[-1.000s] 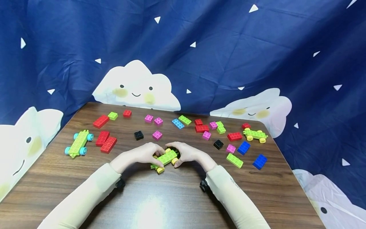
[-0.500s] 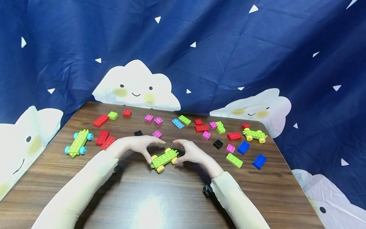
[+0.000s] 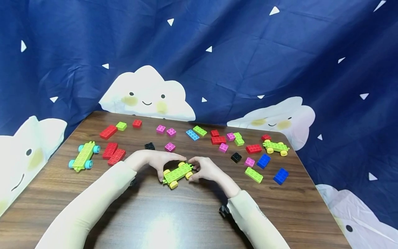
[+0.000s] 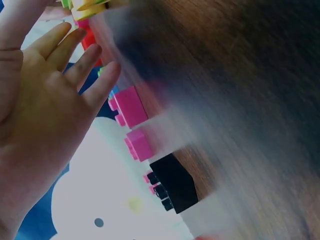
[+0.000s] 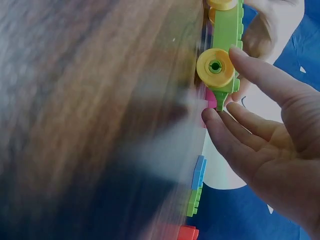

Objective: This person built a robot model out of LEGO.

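A lime-green toy car base with yellow wheels stands on the table between my two hands. My left hand arches behind its left end, thumb down by the rear wheel and fingers stretched along the far side. In the left wrist view the left hand's fingers are spread and fairly straight. My right hand is at the car's right end. The right wrist view shows its thumb at a yellow wheel and its extended fingers near the hitch; whether they touch the car is unclear.
A green car base with blue wheels stands at the left, and another with yellow wheels at the right. Loose bricks lie around: red, black, pink, green, blue. A patterned curtain hangs behind the table.
Both hands were close around the car base, then moved apart from it, and now have come in again at its ends. The car base has stayed nearly in place.
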### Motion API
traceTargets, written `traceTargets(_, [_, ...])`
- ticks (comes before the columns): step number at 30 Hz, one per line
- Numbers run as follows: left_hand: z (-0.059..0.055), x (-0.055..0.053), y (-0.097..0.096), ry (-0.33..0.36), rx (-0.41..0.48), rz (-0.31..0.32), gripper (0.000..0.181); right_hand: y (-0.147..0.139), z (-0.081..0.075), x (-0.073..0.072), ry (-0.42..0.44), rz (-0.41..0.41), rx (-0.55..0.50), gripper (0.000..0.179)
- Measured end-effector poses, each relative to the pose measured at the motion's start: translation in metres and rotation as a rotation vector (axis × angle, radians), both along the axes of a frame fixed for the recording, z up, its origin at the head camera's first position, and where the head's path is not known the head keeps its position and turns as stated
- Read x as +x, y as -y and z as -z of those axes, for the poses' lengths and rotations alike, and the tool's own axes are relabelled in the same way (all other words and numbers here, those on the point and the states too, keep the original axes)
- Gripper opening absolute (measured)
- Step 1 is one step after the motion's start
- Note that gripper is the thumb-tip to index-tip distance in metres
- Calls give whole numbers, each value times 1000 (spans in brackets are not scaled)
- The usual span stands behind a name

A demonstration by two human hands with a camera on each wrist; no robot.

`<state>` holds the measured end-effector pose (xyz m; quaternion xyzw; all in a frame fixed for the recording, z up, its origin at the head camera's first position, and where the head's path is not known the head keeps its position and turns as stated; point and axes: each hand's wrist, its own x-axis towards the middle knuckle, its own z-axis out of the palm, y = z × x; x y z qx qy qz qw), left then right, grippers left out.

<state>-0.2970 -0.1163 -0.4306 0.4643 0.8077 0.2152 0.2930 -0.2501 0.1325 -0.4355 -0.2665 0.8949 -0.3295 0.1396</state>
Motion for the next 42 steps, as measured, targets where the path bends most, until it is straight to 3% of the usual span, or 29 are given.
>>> traceTargets(9, [3,2,-3,-7,-4,18,111,5,5,-1,-27,21,30,62])
traceTargets(16, [6,2,-2,-31,59,44,101,8,5,0,-33,85,31,57])
traceTargets(26, [8,9,-2,-101,83,-6,94,9,5,-1,-19,81,14,53])
traceTargets(35, [4,26,1,-201,138,-139,92,15,0,-14,11,34,-19,59])
traceTargets(42, [4,38,5,-271,55,-241,94,26,3,-24,77,-1,-52,63])
